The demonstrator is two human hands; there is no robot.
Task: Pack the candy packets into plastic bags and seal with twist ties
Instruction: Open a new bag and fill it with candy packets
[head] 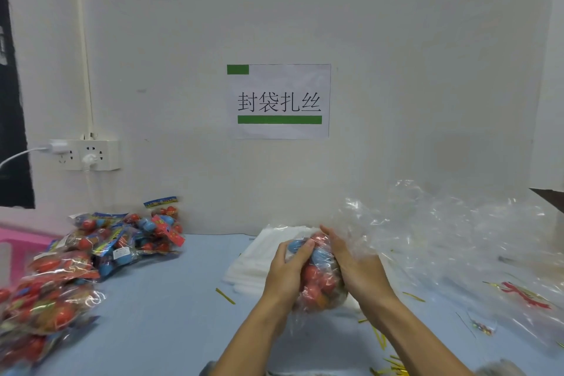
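Between both hands sits a clear plastic bag (319, 279) stuffed with red and blue candy packets, just above the blue table (171, 308). My left hand (288, 272) grips its left side, fingers curled over a blue packet at the top. My right hand (355, 268) holds the right side with fingers wrapped round the bag. A heap of loose candy packets (91, 256) lies at the left. Gold twist ties (387, 360) are scattered on the table at the lower right, with one gold twist tie (225, 296) in the middle.
A stack of flat white bags (259, 256) lies behind the hands. Crumpled clear plastic (457, 238) piles up at the right. A pink stool (18, 244) stands at the far left. The wall carries a paper sign (279, 101) and a socket strip (88, 154).
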